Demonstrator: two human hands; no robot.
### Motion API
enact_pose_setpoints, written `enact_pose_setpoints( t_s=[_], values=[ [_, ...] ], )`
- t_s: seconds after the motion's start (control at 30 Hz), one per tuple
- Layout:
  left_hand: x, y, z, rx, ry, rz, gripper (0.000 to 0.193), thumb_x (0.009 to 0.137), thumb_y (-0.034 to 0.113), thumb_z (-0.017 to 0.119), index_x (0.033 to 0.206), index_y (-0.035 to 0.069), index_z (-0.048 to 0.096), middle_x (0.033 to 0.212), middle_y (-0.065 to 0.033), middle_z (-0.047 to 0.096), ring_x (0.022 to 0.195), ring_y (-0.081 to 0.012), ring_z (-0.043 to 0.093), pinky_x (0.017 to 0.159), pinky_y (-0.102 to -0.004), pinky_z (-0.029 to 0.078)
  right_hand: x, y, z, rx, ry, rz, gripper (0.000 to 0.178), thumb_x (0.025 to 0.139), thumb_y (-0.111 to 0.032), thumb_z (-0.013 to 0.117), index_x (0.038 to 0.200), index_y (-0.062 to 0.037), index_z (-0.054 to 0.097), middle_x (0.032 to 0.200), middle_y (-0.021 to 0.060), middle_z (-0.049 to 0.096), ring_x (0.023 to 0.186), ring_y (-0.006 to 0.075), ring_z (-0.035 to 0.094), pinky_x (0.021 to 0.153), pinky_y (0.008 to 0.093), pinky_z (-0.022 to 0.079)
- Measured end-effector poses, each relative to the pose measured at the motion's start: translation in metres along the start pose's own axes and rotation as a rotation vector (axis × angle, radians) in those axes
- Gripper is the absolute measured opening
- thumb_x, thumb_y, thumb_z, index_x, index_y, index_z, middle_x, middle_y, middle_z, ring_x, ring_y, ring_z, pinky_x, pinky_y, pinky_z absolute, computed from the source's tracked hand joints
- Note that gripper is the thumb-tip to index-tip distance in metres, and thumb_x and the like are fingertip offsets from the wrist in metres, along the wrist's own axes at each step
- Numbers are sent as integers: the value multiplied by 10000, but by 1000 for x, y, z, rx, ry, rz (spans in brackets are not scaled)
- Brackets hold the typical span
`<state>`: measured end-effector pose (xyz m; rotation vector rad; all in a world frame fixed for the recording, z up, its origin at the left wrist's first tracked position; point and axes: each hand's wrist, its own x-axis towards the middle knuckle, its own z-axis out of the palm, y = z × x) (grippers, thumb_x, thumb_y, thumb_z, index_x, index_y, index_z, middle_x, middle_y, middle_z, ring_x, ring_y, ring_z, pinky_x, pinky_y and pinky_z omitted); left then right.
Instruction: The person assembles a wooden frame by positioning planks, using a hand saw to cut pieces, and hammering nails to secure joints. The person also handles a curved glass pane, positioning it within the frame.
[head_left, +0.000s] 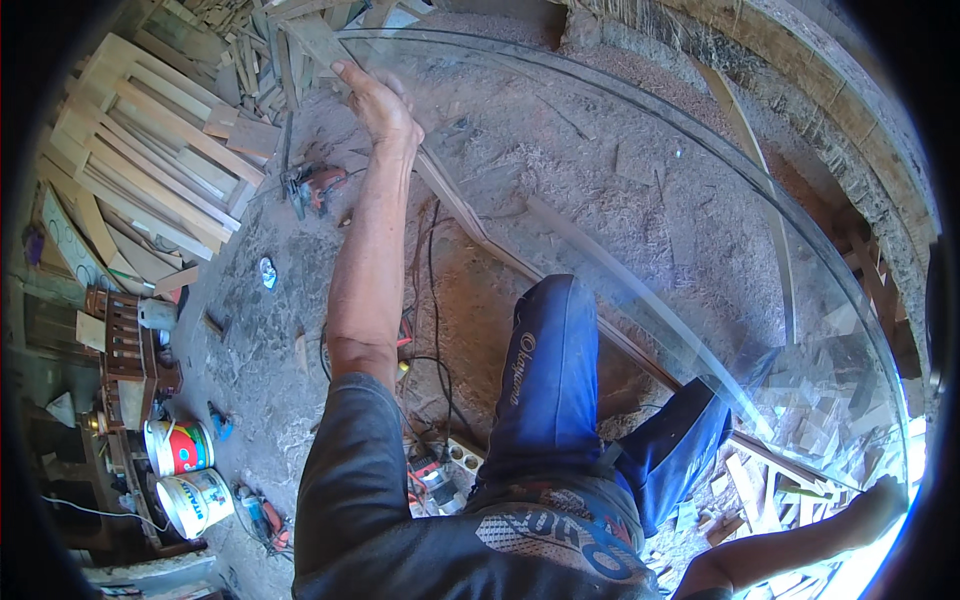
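Note:
A large clear glass pane [650,215] stretches in front of me from the upper left to the lower right, and the floor shows through it. Its near edge passes over my blue-trousered legs. My left hand [382,105], arm stretched far forward, grips the pane's upper-left end, thumb on the near side and the other fingers partly hidden. At the lower right, my right hand [880,508] is closed around the pane's other end; it is dark against bright glare, so its fingers are hard to make out. A pale slanting streak crosses the glass, perhaps a reflection.
Wooden frames and slats [150,150] lean at the left. A red power tool [322,185] lies on the dusty floor, with black cables [437,370] near my legs. Two paint buckets [180,447] stand lower left. Wood scraps [760,490] lie beneath the right end.

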<state>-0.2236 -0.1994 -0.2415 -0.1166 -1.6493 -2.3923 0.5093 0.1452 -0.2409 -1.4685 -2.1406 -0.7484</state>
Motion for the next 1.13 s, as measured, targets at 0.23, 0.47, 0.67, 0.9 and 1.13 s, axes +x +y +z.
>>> enact_pose_setpoints(
  t_s=[0.23, 0.47, 0.67, 0.9, 1.13],
  values=[
    [10, -11, 0, -13, -19, -4, 723, 963, 717, 247, 530, 148, 353, 430, 23, 290, 361, -130, 301, 351, -285, 177, 1, -11, -2, 82, 95, -91, 271, 858, -109, 471, 627, 24, 522, 593, 145, 508, 502, 248, 491, 473, 389, 354],
    [13, -19, -7, -3, -146, 27, 590, 992, 665, 274, 749, 149, 425, 553, 32, 353, 399, -112, 345, 327, -259, 277, 2, 0, 0, -22, -41, -11, 265, 894, -135, 526, 683, 14, 584, 674, 122, 573, 603, 237, 581, 546, 367, 441],
    [8, -17, -1, -57, -87, 20, 592, 1026, 604, 254, 641, 170, 367, 485, 34, 315, 395, -117, 293, 367, -285, 219, -14, 15, 27, 28, 395, -213, 141, 915, -167, 632, 919, -31, 669, 942, 85, 667, 865, 217, 675, 758, 292, 542],
    [10, -26, -3, -53, -110, 34, 633, 1004, 642, 270, 587, 170, 335, 460, 31, 294, 382, -123, 284, 365, -285, 207, -27, 6, 46, -97, -59, 240, 154, 903, -185, 642, 990, -58, 636, 959, 74, 668, 873, 192, 662, 756, 287, 527],
    [10, -44, 1, -24, 133, 29, 672, 985, 672, 308, 576, 150, 411, 488, 2, 362, 419, -141, 377, 399, -306, 269, -44, -5, 56, 364, 9, 300, 141, 877, -139, 605, 970, -47, 658, 937, 70, 683, 828, 156, 654, 709, 287, 521]
  ],
)
